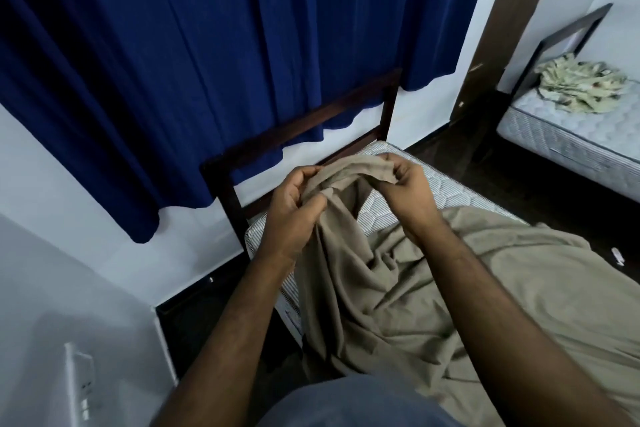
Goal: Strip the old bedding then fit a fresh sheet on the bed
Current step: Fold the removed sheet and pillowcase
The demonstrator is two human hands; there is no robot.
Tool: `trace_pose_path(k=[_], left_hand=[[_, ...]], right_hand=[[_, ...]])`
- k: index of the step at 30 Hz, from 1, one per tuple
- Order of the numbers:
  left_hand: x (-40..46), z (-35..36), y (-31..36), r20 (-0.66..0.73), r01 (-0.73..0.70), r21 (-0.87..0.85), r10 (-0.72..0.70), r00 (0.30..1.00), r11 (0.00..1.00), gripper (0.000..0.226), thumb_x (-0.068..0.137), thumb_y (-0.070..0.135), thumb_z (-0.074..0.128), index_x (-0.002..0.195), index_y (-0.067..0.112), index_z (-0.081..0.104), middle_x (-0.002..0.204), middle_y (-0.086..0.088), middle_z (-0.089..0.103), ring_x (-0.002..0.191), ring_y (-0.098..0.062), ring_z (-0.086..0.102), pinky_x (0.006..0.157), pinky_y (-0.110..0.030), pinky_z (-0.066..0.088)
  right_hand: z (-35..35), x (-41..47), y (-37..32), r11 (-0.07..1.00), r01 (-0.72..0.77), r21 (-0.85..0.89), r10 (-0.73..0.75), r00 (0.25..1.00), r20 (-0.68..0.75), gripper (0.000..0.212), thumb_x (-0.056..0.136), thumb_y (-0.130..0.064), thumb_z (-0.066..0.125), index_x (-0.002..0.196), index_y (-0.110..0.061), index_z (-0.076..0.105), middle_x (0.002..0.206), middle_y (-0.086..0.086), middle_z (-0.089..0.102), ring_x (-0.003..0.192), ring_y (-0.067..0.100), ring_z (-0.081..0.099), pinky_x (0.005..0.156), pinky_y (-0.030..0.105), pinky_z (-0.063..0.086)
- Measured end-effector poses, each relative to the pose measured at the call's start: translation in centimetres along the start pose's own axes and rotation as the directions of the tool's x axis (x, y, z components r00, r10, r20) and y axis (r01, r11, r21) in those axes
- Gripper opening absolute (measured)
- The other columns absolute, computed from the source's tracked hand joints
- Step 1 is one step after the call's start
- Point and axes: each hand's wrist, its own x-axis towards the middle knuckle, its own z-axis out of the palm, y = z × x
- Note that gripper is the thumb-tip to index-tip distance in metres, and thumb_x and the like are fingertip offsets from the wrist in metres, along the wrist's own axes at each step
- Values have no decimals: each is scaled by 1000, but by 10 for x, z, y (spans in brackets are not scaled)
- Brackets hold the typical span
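The left hand (292, 215) has its fingers curled around a bunched edge of the beige sheet (415, 295), with the thumb on top of the cloth. The right hand (407, 189) pinches the same edge a little further along, fingers bent tightly on it. Between the two hands the cloth makes a short raised band, lifted above the corner of the bed.

From the hands the sheet falls down in deep folds and spreads, wrinkled, over the mattress (446, 196). The quilted mattress with its striped side is bare at the head end, near the dark wooden headboard (304, 121). One part of the sheet hangs over the near side of the bed, maybe down to the dark floor, but this spot is too dark to be sure.

Behind the headboard hangs a blue curtain (173, 62) against a white wall. At far right stands a second bed (561, 135), well apart, with crumpled patterned bedding (585, 85) lying on it.
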Motion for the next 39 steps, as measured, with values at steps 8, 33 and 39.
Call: trace_pose_path(k=[8,33,39], left_hand=[[-21,16,19,50,-80,125,74,996,989,68,84,49,78,143,34,46,123,5,63,107,-8,67,84,-26,59],[-43,-53,52,-565,-262,-360,14,825,895,39,100,43,59,67,24,66,70,2,59,73,-15,58,75,-39,53],[-50,-72,41,-195,66,-57,-76,978,996,50,81,60,70,121,30,68,116,-2,73,108,-18,70,100,-43,55]], right_hand=[[19,-9,-48,994,52,98,-57,997,52,6,93,8,52,94,8,58,81,18,67,75,25,63,70,32,53],[61,-25,-9,878,168,-448,-34,956,292,34,98,-40,62,69,-24,56,55,-16,51,54,0,47,58,24,37],[104,-25,-67,955,262,-143,-186,896,402,24,98,-32,63,77,-22,65,69,1,61,68,13,55,65,39,47]])
